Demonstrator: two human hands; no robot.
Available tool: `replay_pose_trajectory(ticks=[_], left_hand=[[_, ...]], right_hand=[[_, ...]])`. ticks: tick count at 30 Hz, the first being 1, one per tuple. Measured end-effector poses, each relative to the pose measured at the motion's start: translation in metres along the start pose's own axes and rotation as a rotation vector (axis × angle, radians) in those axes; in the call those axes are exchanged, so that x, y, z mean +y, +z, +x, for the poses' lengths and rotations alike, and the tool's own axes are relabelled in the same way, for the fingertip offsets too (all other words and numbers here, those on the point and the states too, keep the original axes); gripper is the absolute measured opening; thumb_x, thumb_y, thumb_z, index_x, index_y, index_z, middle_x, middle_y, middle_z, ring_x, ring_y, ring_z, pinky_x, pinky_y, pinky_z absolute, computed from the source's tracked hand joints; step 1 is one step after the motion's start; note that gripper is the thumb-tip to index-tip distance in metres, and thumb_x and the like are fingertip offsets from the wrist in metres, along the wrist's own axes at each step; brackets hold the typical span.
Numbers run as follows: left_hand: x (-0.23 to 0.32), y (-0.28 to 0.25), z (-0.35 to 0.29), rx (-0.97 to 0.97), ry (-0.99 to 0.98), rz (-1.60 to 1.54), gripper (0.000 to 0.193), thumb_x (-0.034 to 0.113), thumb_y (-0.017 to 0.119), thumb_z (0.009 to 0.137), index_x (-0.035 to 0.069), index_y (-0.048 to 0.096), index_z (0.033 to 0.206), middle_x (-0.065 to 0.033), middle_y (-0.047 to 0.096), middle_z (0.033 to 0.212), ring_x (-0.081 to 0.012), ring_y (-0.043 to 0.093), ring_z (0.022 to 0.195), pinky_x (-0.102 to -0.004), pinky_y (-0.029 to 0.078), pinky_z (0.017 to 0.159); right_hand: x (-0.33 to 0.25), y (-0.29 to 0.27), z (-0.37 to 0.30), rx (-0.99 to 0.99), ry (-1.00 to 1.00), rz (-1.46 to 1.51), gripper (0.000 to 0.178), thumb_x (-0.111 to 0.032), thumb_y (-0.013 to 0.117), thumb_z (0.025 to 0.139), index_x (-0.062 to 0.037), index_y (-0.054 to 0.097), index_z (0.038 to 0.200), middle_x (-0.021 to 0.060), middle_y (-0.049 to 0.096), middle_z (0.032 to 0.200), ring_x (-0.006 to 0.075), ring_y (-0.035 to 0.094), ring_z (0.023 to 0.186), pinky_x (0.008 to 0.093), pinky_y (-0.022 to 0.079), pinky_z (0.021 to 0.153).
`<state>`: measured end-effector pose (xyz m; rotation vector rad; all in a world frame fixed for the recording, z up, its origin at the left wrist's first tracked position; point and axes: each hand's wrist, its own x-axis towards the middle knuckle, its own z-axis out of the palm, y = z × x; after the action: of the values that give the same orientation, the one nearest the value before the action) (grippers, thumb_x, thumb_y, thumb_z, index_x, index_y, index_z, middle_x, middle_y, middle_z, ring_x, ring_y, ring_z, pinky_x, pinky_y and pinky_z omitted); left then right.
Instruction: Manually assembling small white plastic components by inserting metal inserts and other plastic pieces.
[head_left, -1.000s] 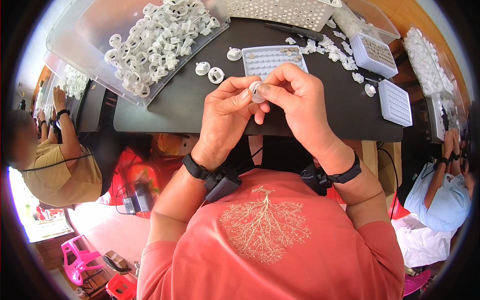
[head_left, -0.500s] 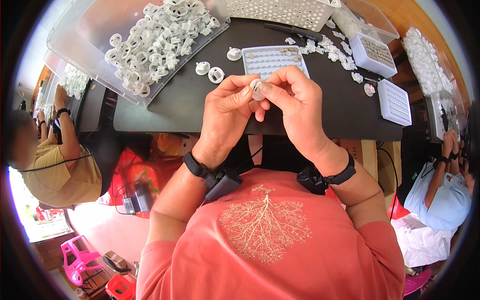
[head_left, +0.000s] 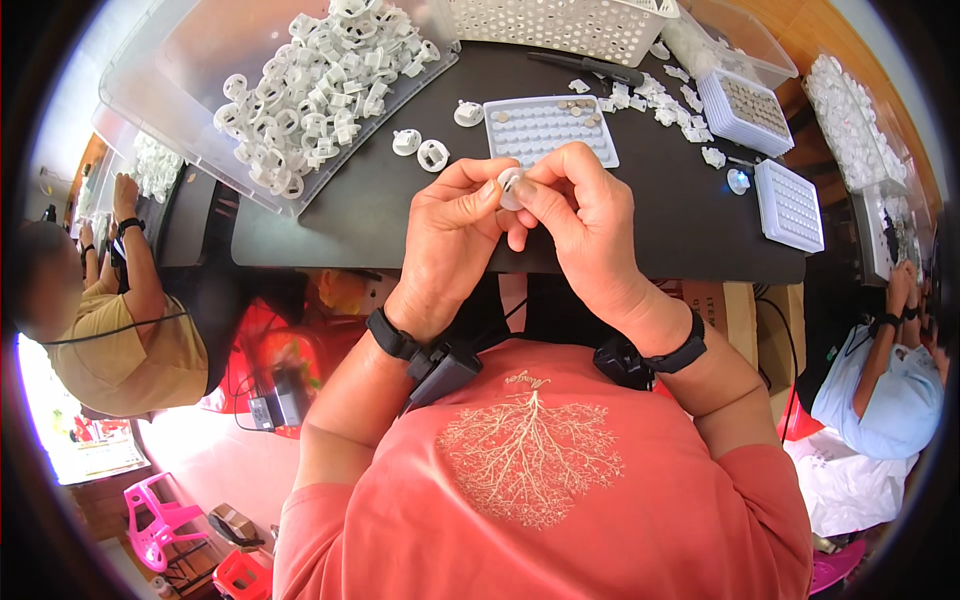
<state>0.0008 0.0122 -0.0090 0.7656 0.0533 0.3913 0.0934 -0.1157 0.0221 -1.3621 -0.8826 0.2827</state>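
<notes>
Two hands, one small white round part [head_left: 510, 186] pinched between them.
Left hand [head_left: 450, 235] and right hand [head_left: 580, 225] close fingertips on it, just this side of the grey compartment tray [head_left: 548, 130], above the black table [head_left: 350, 215].

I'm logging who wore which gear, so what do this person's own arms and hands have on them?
Bare left hand and right hand, no gloves. Each wrist carries a black strap with a small black box-shaped device. Short coral-red sleeves end above the elbows.

Small white round plastic part [head_left: 509, 186], pinched between fingertips of left hand [head_left: 450, 240] and right hand [head_left: 580, 225], above black table edge.
</notes>
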Motion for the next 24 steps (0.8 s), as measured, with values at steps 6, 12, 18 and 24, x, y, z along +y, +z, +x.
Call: replay_pose_trajectory(ticks=[6,12,18,24], left_hand=[[0.001,0.002,-0.002,-0.013,0.002,0.050,0.024,0.011,0.066,0.095,-0.004,0.063,0.113,-0.0163,0.068,0.104,-0.0260,0.068,0.081,-0.0340,0.054,0.061],[0.000,0.001,-0.001,-0.028,0.017,0.108,0.029,0.018,0.068,0.095,-0.002,0.063,0.115,-0.0160,0.069,0.103,-0.0269,0.069,0.080,-0.0318,0.053,0.058],[-0.001,0.003,-0.001,-0.049,0.038,0.135,0.030,0.019,0.068,0.095,-0.002,0.063,0.116,-0.0163,0.068,0.102,-0.0277,0.068,0.080,-0.0324,0.052,0.059],[-0.002,0.002,0.000,-0.016,0.009,0.052,0.031,0.021,0.067,0.096,-0.002,0.062,0.116,-0.0159,0.067,0.102,-0.0264,0.067,0.081,-0.0329,0.051,0.060]], right_hand=[[0.003,-0.010,0.003,-0.063,-0.058,-0.022,0.020,-0.001,0.065,0.093,-0.0022,0.049,0.082,0.0062,0.061,0.068,0.0124,0.064,0.057,0.0260,0.048,0.051],[-0.010,-0.021,0.017,-0.150,0.224,0.174,0.016,-0.003,0.068,0.092,-0.0006,0.054,0.085,0.0055,0.062,0.073,0.0116,0.064,0.064,0.0262,0.050,0.059],[-0.012,-0.032,0.034,-0.365,0.466,0.258,0.020,-0.008,0.068,0.092,-0.0005,0.054,0.082,0.0059,0.063,0.071,0.0121,0.062,0.062,0.0269,0.049,0.059],[-0.013,-0.020,0.017,-0.239,0.358,0.219,0.015,-0.005,0.065,0.094,-0.0009,0.054,0.084,0.0059,0.062,0.074,0.0133,0.066,0.065,0.0256,0.049,0.059]])
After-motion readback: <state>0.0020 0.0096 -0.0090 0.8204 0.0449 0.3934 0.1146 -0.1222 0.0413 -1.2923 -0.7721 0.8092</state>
